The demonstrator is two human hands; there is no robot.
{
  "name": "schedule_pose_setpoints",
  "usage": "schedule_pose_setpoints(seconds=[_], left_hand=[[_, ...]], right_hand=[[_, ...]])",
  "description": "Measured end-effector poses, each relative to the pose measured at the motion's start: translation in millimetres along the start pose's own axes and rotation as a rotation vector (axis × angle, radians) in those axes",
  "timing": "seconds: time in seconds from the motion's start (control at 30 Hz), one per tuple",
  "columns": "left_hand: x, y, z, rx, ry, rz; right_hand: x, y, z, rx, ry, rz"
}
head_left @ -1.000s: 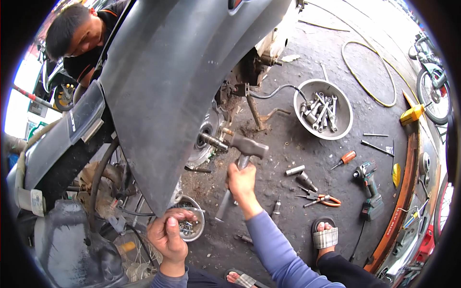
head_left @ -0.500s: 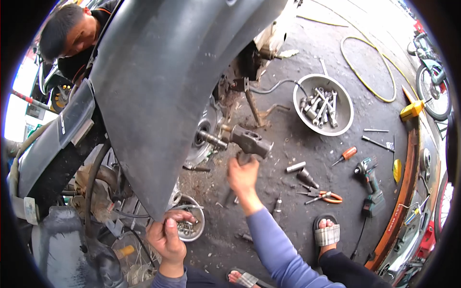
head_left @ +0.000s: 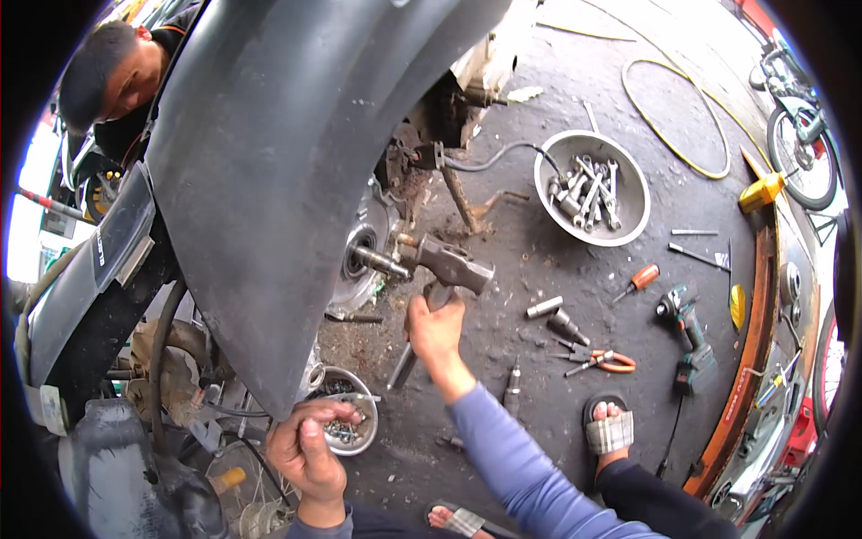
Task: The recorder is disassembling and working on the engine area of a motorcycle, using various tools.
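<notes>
My right hand is wrapped round the handle of a sledgehammer. Its heavy steel head hangs just right of a metal shaft that sticks out of a round engine housing; whether head and shaft touch, I cannot tell. Loosely bent, with the thumb up and nothing visible in it, my left hand is at the lower tip of a large dark body panel. Contact between fingers and panel is unclear. Beside those fingers sits a small bowl of small metal parts.
A metal bowl of wrenches and sockets stands on the floor. Nearby lie orange-handled pliers, a screwdriver, a cordless power tool and a yellow bottle. Another person leans in behind the panel.
The hammer and my right hand have shifted slightly left, along with the whole view. My left hand sits a little lower against the panel's tip.
</notes>
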State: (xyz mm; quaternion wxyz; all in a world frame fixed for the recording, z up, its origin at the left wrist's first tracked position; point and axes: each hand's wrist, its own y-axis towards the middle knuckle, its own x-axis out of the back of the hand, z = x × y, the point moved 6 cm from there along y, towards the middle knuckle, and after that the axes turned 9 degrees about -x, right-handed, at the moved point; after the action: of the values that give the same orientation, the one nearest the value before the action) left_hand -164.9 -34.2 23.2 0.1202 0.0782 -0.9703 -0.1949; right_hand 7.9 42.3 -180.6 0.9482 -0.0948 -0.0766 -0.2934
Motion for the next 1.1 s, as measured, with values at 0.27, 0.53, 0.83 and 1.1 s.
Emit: schedule_pose_setpoints(seconds=[0.27,0.53,0.83,1.1], left_hand=[[-3.6,4.4,2.9,-0.011,-0.044,0.038],[0.0,0.2,-9.7,-0.09,0.015,0.015],[31.2,-8.1,-7.7,-0.037,0.008,-0.125],[21.3,-6.7,-11.3,-0.081,0.038,-0.032]], right_hand=[[143.6,11.9,-24.4,-0.451,0.733,-0.365],[37.9,-15.3,4.5,-0.002,0.086,-0.093],[148.7,17.8,5.0,-0.413,0.993,-0.427],[2.7,-12.2,-9.3,-0.439,0.339,0.249]])
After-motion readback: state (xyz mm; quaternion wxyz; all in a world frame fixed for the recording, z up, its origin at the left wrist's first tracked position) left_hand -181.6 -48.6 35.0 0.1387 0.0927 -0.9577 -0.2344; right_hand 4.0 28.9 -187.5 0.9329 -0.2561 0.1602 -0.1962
